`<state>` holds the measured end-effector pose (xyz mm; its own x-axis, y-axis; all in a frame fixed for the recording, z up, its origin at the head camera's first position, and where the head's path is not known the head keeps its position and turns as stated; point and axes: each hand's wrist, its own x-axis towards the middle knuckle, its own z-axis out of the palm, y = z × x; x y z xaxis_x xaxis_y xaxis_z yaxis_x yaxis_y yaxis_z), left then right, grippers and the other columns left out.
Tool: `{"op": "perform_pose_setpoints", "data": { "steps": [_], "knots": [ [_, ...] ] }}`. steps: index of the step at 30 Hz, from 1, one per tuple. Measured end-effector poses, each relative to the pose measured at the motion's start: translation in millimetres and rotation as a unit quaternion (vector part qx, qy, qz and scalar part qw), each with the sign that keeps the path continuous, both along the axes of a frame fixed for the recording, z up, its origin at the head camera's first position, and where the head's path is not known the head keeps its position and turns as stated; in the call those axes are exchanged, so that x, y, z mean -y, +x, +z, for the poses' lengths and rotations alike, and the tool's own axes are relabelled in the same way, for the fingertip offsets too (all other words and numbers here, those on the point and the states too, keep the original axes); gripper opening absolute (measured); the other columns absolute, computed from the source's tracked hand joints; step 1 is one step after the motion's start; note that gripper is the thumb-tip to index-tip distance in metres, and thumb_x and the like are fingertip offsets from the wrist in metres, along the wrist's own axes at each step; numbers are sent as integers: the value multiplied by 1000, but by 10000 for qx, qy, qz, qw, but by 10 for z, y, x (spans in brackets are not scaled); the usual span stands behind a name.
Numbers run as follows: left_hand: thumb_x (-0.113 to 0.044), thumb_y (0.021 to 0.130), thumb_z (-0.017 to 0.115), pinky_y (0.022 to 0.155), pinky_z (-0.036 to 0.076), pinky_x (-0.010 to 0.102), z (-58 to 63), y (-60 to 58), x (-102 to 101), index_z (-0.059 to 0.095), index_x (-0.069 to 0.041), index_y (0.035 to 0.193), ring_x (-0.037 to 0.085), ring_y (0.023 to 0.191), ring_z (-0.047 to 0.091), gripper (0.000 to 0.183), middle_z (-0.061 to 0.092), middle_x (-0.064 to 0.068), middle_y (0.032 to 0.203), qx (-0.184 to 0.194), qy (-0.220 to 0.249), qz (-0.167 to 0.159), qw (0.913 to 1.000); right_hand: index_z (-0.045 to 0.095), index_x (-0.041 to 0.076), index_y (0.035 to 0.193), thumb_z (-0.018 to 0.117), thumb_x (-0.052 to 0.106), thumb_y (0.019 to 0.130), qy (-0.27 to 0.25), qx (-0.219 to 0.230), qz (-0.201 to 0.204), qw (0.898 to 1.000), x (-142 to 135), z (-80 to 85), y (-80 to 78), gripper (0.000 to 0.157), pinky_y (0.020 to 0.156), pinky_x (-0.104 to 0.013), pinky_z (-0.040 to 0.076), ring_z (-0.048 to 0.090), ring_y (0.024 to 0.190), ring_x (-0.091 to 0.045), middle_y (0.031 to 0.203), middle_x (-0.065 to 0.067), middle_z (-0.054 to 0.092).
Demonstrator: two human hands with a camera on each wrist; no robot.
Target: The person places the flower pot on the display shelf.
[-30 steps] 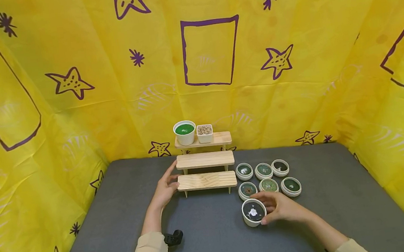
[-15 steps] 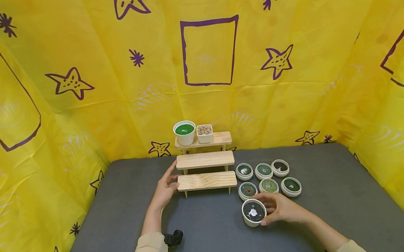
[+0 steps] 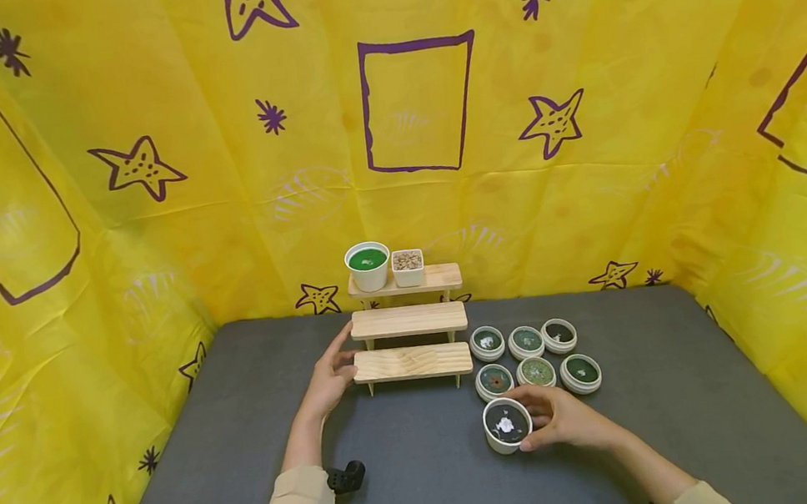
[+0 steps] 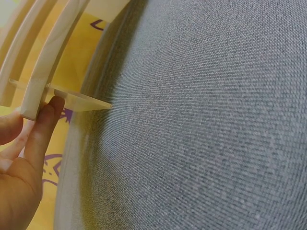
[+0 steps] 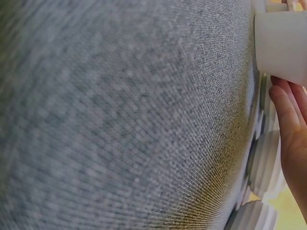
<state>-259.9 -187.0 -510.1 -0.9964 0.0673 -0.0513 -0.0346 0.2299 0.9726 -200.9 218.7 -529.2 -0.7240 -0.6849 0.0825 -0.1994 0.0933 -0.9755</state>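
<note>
My left hand is at the left end of a three-tier wooden display stand, its fingertips and thumb gripping the end of the tiers; in the left wrist view, the fingers meet the front board's end beside a leg. My right hand holds a white round cup by its right side, thumb in front and fingers behind. The cup has a dark top with a white patch and stands upright. In the right wrist view, its plain side shows close above the fingers.
Several round white tins with green and dark tops sit in two rows right of the stand. On its top tier are a white cup with green contents and a square cup of speckled bits. Yellow printed cloth surrounds the grey table.
</note>
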Motion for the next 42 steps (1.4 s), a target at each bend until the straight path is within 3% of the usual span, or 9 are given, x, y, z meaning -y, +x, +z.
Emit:
{"op": "perform_pose_setpoints", "data": {
  "steps": [16,34,42],
  "knots": [
    [12,93,46,81,50,31,-1,13,8,29,-33,156,26,103,62,79,49,30,141,10,36,3,10000,49,-7,135,80,7,78,126,-63,-224,9996,-13,55,16,67,88,-24,56,63,110,-1,128,-35,55],
    [11,93,46,80,49,31,-1,2,-1,29,-33,156,24,100,62,79,49,29,141,19,-66,2,10000,52,-3,135,80,9,78,301,-158,-488,9982,26,251,10,65,93,-19,52,63,112,0,133,-30,56],
    [11,94,46,81,50,35,16,7,1,29,-34,156,25,100,63,79,50,30,141,1,-74,7,10000,55,0,132,83,12,76,459,-474,-677,9955,102,384,-48,64,92,-21,53,64,109,0,128,-26,61]
  ]
}}
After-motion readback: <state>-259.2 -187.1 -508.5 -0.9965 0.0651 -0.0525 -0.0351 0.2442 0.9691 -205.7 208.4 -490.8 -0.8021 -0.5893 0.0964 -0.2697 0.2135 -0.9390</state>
